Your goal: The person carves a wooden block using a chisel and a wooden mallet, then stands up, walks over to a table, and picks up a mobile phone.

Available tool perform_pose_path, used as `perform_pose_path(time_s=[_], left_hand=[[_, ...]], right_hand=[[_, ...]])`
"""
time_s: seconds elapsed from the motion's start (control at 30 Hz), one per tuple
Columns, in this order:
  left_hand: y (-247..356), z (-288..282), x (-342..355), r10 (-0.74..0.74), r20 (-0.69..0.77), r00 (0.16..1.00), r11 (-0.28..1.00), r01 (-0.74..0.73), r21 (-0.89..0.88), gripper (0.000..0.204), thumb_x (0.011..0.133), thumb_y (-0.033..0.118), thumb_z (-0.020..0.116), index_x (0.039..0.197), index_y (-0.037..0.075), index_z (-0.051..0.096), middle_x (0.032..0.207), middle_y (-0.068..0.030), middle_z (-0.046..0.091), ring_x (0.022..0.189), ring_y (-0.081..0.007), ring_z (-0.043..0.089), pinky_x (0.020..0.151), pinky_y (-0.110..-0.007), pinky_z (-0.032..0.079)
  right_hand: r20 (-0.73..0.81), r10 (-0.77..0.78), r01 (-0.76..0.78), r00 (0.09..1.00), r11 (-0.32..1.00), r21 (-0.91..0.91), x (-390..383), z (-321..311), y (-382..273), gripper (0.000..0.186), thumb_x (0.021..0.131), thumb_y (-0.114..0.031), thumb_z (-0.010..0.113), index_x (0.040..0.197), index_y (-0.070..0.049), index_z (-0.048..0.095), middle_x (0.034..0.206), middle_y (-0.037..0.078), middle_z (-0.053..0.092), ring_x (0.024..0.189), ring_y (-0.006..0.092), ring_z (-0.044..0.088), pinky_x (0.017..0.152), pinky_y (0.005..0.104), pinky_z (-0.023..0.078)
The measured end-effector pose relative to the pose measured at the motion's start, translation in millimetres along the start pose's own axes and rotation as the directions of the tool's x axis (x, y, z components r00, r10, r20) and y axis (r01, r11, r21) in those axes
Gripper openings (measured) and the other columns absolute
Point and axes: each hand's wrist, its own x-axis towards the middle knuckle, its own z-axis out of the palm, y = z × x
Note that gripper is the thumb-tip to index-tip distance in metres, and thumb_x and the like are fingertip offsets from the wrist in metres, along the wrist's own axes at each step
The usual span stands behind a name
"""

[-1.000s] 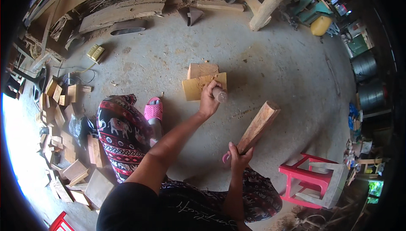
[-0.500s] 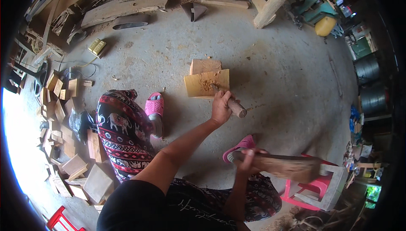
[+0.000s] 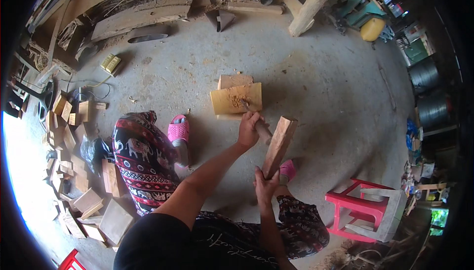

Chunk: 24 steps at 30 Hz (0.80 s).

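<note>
My left hand (image 3: pixel 248 129) is closed round a chisel (image 3: pixel 264 132) with a thick wooden handle. The chisel's blade end meets the upper face of a yellowish wooden board (image 3: pixel 220 103), among loose chips. The board lies against a wooden block (image 3: pixel 235 80) on its far side. In my right hand (image 3: pixel 266 185) is a rough, squared wooden mallet (image 3: pixel 280 145), gripped at its lower end and pointing up and away. The mallet's upper part is beside the butt of the chisel handle; whether they touch I cannot tell.
Many cut wood blocks (image 3: pixel 88 202) are heaped on the left. A pink plastic stool (image 3: pixel 353 201) lies at the right by my knee. A thick wooden post (image 3: pixel 316 5) stands at the far right. A yellow power socket box (image 3: pixel 110 64) with a cord sits far left.
My right hand has swung the mallet from low on the right, inward and up to the chisel's handle. My left hand keeps the chisel on the board.
</note>
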Motion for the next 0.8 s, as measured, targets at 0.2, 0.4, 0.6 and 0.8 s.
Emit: perform_pose_path(time_s=[0.2, 0.4, 0.6, 0.8], left_hand=[[-9.0, -9.6, -0.7, 0.093, 0.143, 0.985, 0.951, -0.131, 0.281, 0.015, 0.079, 0.001, 0.066, 0.088, 0.005, 0.054, 0.091, -0.0099, 0.053, 0.087, -0.0219, 0.056, 0.075, -0.035, 0.056], [-9.1, -17.9, 4.0, 0.245, 0.14, 0.959, 0.87, -0.282, 0.405, 0.024, 0.068, 0.002, 0.073, 0.084, 0.008, 0.056, 0.092, -0.0124, 0.055, 0.09, -0.0349, 0.051, 0.08, -0.042, 0.043], [-18.5, -23.6, 1.1, 0.161, 0.223, 0.961, 0.889, -0.24, 0.391, 0.026, 0.067, -0.001, 0.069, 0.086, 0.008, 0.055, 0.098, -0.0135, 0.054, 0.095, -0.036, 0.051, 0.083, -0.042, 0.043], [-11.1, -41.1, 10.8, 0.2, 0.419, 0.886, 0.784, -0.401, 0.473, 0.033, 0.067, -0.006, 0.065, 0.095, 0.01, 0.055, 0.106, -0.0142, 0.051, 0.099, -0.0363, 0.05, 0.085, -0.044, 0.042]], right_hand=[[-0.235, -0.208, 0.263, 0.95, 0.935, 0.237, -3.0, -0.3, -5.0, 0.046, 0.08, -0.011, 0.074, 0.113, 0.004, 0.046, 0.079, 0.007, 0.059, 0.068, 0.0152, 0.058, 0.055, 0.0272, 0.048], [0.128, -0.183, 0.202, 0.975, 0.966, -0.161, -0.3, 6.4, 30.3, 0.036, 0.081, -0.011, 0.075, 0.104, 0.002, 0.049, 0.079, 0.004, 0.059, 0.062, 0.0116, 0.056, 0.055, 0.0263, 0.048], [-0.057, -0.319, 0.314, 0.946, 0.946, -0.082, -5.3, 1.3, 35.7, 0.032, 0.081, -0.014, 0.075, 0.093, 0.003, 0.051, 0.079, 0.004, 0.058, 0.058, 0.0095, 0.053, 0.05, 0.0235, 0.044], [0.083, 0.16, -0.158, 0.984, 0.987, -0.023, -1.6, 9.0, 7.3, 0.042, 0.08, -0.015, 0.076, 0.107, 0.0, 0.048, 0.081, 0.008, 0.057, 0.056, 0.0112, 0.051, 0.046, 0.0256, 0.043]])
